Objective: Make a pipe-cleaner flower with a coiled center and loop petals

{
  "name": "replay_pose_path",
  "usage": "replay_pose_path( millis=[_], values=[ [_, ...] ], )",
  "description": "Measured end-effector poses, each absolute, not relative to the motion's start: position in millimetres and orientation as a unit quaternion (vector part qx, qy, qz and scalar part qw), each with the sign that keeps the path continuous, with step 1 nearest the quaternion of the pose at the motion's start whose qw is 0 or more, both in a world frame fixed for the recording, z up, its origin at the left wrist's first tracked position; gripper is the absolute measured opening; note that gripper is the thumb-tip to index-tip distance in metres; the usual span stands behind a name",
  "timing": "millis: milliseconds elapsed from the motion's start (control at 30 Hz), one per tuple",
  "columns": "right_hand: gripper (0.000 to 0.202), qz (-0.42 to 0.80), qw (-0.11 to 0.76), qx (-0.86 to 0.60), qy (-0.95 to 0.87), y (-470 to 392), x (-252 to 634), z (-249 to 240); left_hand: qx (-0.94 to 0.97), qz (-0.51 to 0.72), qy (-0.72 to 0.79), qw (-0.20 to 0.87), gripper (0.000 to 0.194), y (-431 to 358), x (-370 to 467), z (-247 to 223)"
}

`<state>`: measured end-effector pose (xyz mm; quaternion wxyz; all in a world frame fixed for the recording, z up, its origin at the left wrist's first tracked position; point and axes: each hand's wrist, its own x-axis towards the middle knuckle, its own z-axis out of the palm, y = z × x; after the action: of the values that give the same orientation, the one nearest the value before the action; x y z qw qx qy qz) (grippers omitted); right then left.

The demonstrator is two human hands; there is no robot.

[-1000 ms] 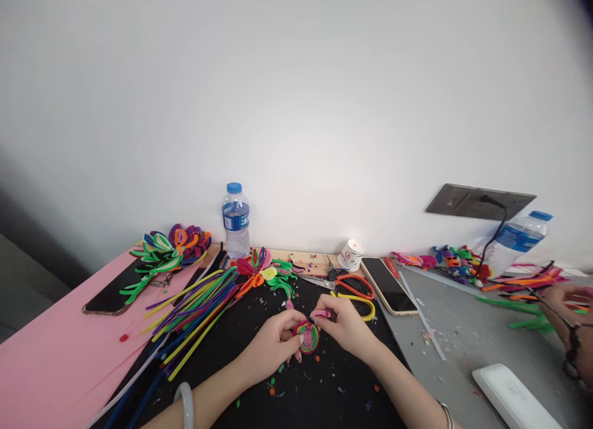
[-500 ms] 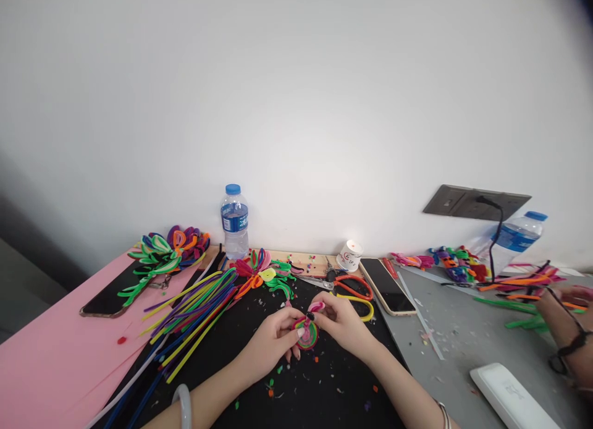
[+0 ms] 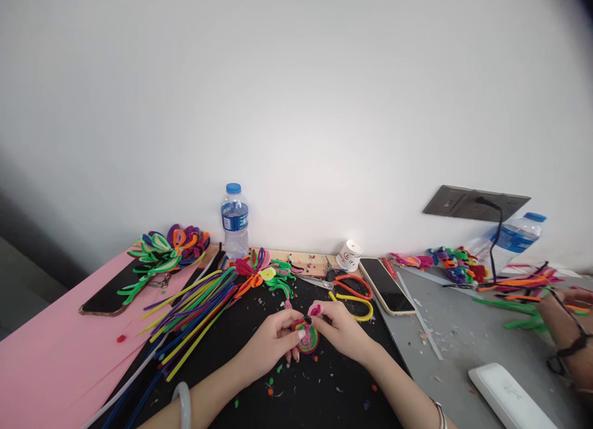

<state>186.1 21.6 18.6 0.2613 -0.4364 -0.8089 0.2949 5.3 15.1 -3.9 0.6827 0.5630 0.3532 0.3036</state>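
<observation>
My left hand (image 3: 278,337) pinches a round coiled pipe-cleaner disc (image 3: 309,340) in red, green and pink, its thumb lying on the front. At the disc's top, the fingers of my right hand (image 3: 339,326) are closed on a small pink pipe-cleaner loop (image 3: 315,309). A small black piece sits between the two hands, and whether it is fixed to the disc I cannot tell. Just beyond my hands lie scissors (image 3: 353,296) with red and yellow handles. A pipe-cleaner flower (image 3: 252,273) rests to their left.
Loose pipe cleaners (image 3: 194,321) spread at left. A water bottle (image 3: 235,222), a paper cup (image 3: 349,256) and a phone (image 3: 388,285) stand or lie near the wall. Another phone (image 3: 109,290) is on the pink sheet. At right are a white case (image 3: 509,395) and another person's hand (image 3: 565,321).
My right hand has shifted slightly left and down, with the pink loop turning at the disc's top. My left hand keeps its hold on the disc.
</observation>
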Motion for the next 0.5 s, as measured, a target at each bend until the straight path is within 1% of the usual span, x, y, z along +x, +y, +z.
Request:
replay_pose_path(
  millis=[200,500],
  values=[
    [0.025,0.287,0.254,-0.43,-0.817,20.5,185.3,20.5,0.56,0.307,0.36,0.68,0.036,15.1,6.2,-2.1],
    [0.023,0.29,0.253,-0.427,-0.819,18.2,182.1,23.3,0.553,0.311,0.365,0.681,0.034,14.7,6.0,-1.4]
  ],
)
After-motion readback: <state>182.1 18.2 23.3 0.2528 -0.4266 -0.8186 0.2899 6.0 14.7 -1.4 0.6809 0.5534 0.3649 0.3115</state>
